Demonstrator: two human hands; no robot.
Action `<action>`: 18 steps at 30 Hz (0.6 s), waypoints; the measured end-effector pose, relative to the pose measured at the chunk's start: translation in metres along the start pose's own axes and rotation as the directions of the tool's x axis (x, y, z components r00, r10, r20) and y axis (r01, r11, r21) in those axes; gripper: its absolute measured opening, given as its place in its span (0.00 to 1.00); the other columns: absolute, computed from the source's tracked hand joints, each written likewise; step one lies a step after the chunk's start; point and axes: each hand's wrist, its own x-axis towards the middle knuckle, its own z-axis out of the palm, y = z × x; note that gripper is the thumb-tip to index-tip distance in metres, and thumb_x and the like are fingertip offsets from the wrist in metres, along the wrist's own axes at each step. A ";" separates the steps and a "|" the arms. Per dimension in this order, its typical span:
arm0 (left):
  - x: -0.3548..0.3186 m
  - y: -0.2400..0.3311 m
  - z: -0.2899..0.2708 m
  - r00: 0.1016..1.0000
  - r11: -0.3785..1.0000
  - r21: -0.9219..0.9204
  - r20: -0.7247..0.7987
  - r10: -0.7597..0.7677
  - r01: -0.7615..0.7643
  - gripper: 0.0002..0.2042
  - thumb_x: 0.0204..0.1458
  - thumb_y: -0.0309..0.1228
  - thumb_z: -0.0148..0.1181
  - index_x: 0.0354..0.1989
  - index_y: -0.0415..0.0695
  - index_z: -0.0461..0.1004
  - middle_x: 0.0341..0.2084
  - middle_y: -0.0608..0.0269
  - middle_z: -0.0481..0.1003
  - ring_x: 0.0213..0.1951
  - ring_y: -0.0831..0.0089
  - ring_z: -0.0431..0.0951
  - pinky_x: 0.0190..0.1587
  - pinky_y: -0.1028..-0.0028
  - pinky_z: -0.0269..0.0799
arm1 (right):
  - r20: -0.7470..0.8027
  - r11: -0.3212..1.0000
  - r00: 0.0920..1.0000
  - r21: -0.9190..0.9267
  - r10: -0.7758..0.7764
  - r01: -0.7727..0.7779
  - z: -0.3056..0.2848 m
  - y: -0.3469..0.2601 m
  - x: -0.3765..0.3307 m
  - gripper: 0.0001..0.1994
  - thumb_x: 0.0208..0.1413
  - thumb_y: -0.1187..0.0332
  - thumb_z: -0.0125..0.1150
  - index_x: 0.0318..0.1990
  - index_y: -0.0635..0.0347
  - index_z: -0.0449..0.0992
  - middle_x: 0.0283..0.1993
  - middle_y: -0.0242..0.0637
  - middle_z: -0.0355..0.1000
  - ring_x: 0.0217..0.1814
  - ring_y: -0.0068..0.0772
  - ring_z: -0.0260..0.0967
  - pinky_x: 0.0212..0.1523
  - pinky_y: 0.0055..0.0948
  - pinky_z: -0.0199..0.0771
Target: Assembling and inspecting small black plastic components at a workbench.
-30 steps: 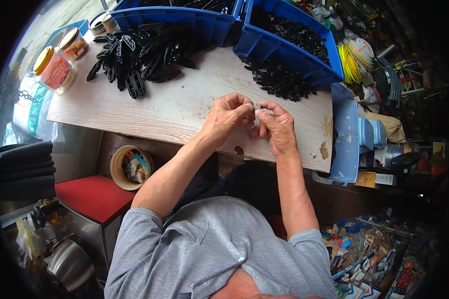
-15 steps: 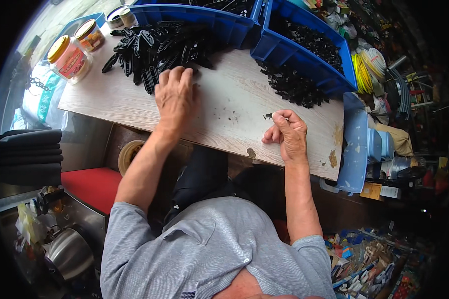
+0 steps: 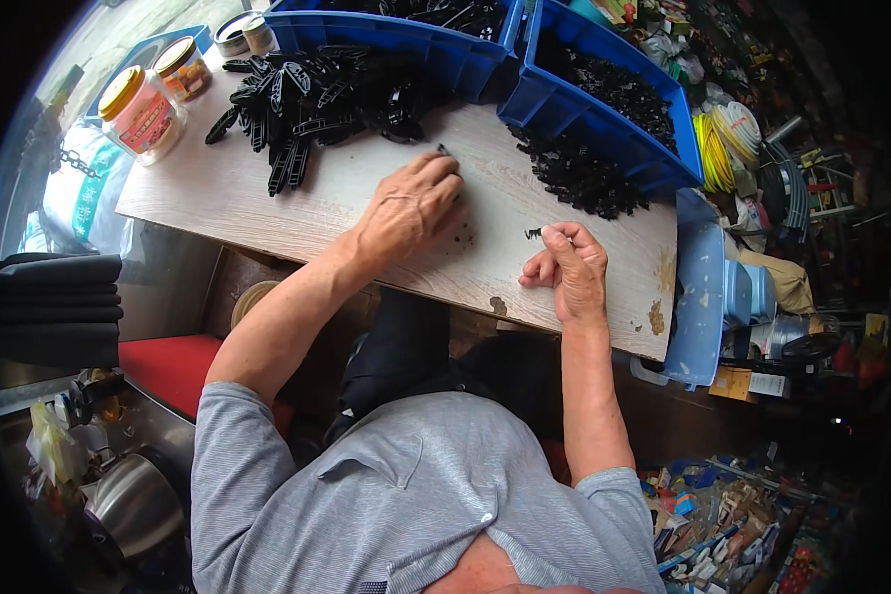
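My right hand (image 3: pixel 576 267) pinches a small toothed black plastic part (image 3: pixel 534 234) between thumb and forefinger, just above the front of the table. My left hand (image 3: pixel 414 203) is over the middle of the table with its fingers curled. A dark tip of a black plastic piece (image 3: pixel 444 150) pokes out past those fingers; the rest of it is hidden under the hand. Beyond my left hand lies a loose pile of long, slotted black plastic pieces (image 3: pixel 297 94). Past my right hand is a heap of small black parts (image 3: pixel 584 178).
Two blue bins (image 3: pixel 396 42) (image 3: pixel 604 119) with black parts stand at the table's back. Jars (image 3: pixel 144 119) with lids sit at the far left. A light-blue crate (image 3: pixel 698 297) adjoins the right edge of the pale wooden table (image 3: pixel 356 193). Cluttered goods crowd the right.
My left hand has moved right and nearer, away from the pile of long pieces, with a dark piece now at its fingers. My right hand has stayed nearly still with its small part.
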 end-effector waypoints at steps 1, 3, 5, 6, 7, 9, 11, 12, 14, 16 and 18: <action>0.003 0.003 0.001 0.999 0.998 -0.063 0.039 0.012 -0.010 0.12 0.48 0.27 0.66 0.41 0.38 0.75 0.48 0.51 0.74 0.53 0.53 0.73 0.54 0.62 0.74 | -0.005 1.000 1.000 -0.001 0.002 -0.002 0.000 0.000 0.000 0.08 0.58 0.65 0.67 0.37 0.57 0.75 0.15 0.31 0.67 0.19 0.28 0.74 0.21 0.34 0.82; 0.005 0.006 0.007 0.998 0.993 -0.109 0.034 0.055 -0.051 0.12 0.46 0.25 0.66 0.39 0.38 0.75 0.48 0.52 0.74 0.52 0.53 0.74 0.53 0.63 0.75 | -0.011 1.000 1.000 -0.004 0.001 -0.001 0.001 -0.001 -0.001 0.08 0.58 0.65 0.67 0.37 0.57 0.75 0.15 0.31 0.67 0.19 0.28 0.74 0.21 0.33 0.82; 0.007 0.011 0.011 0.994 0.982 -0.178 0.076 0.078 -0.063 0.15 0.41 0.22 0.67 0.40 0.37 0.74 0.47 0.53 0.74 0.52 0.55 0.75 0.53 0.64 0.75 | -0.015 1.000 1.000 0.003 -0.002 0.003 0.001 -0.001 -0.001 0.08 0.58 0.65 0.67 0.38 0.57 0.75 0.15 0.31 0.67 0.20 0.28 0.74 0.21 0.33 0.82; 0.007 0.011 0.013 0.994 0.982 -0.179 0.074 0.081 -0.066 0.15 0.41 0.22 0.67 0.40 0.37 0.74 0.47 0.53 0.74 0.52 0.55 0.75 0.53 0.64 0.75 | -0.016 1.000 1.000 0.002 -0.005 0.005 0.001 0.000 -0.001 0.08 0.58 0.65 0.67 0.38 0.57 0.75 0.15 0.31 0.67 0.20 0.28 0.74 0.21 0.33 0.82; 0.006 0.012 0.013 0.995 0.981 -0.190 0.076 0.064 -0.049 0.16 0.41 0.22 0.67 0.41 0.38 0.74 0.47 0.54 0.74 0.52 0.55 0.75 0.53 0.63 0.75 | -0.018 1.000 1.000 0.001 -0.006 0.006 0.001 0.001 -0.001 0.09 0.58 0.64 0.67 0.38 0.57 0.75 0.15 0.31 0.67 0.20 0.28 0.74 0.21 0.33 0.82; 0.006 0.012 0.014 0.996 0.979 -0.201 0.078 0.050 -0.033 0.17 0.41 0.22 0.67 0.42 0.38 0.73 0.48 0.54 0.74 0.52 0.54 0.75 0.53 0.63 0.74 | -0.021 1.000 1.000 0.000 -0.008 0.008 0.000 0.002 -0.001 0.09 0.58 0.64 0.67 0.38 0.57 0.75 0.15 0.31 0.67 0.20 0.28 0.74 0.21 0.33 0.82; 0.010 0.014 0.007 0.982 0.988 -0.148 -0.179 -0.059 0.033 0.17 0.46 0.26 0.67 0.46 0.40 0.73 0.45 0.54 0.75 0.49 0.53 0.75 0.51 0.62 0.74 | -0.024 1.000 1.000 0.003 -0.014 0.014 -0.001 0.002 -0.001 0.09 0.58 0.64 0.67 0.38 0.57 0.75 0.15 0.31 0.67 0.21 0.28 0.74 0.21 0.33 0.82; 0.011 0.014 0.008 0.982 0.988 -0.149 -0.179 -0.057 0.030 0.17 0.46 0.26 0.67 0.46 0.40 0.73 0.45 0.54 0.75 0.49 0.53 0.75 0.51 0.62 0.74 | -0.026 1.000 1.000 0.003 -0.016 0.016 -0.001 0.001 0.000 0.09 0.58 0.64 0.67 0.38 0.57 0.75 0.15 0.31 0.67 0.21 0.28 0.74 0.21 0.33 0.82; 0.010 0.010 0.012 0.945 0.967 0.019 -0.217 -0.244 0.254 0.12 0.52 0.31 0.66 0.44 0.42 0.76 0.37 0.56 0.77 0.42 0.53 0.75 0.46 0.62 0.73 | -0.023 1.000 1.000 0.008 -0.019 0.019 0.000 0.001 0.000 0.10 0.57 0.63 0.68 0.38 0.57 0.75 0.15 0.31 0.66 0.21 0.28 0.74 0.22 0.34 0.83; 0.010 0.009 0.017 0.943 0.949 0.087 -0.170 -0.286 0.304 0.09 0.55 0.35 0.64 0.40 0.44 0.78 0.31 0.57 0.78 0.38 0.56 0.75 0.42 0.63 0.72 | -0.027 1.000 0.999 0.004 -0.017 0.017 0.000 0.001 -0.001 0.10 0.57 0.63 0.68 0.39 0.57 0.75 0.15 0.31 0.66 0.21 0.28 0.74 0.22 0.34 0.83; 0.012 0.017 0.020 0.925 0.922 0.081 -0.036 -0.377 0.379 0.07 0.54 0.35 0.64 0.36 0.46 0.79 0.28 0.59 0.77 0.37 0.57 0.75 0.41 0.64 0.72 | -0.035 1.000 0.999 0.000 -0.015 0.015 -0.001 0.002 0.000 0.10 0.57 0.63 0.68 0.39 0.57 0.75 0.15 0.31 0.66 0.21 0.28 0.74 0.22 0.35 0.84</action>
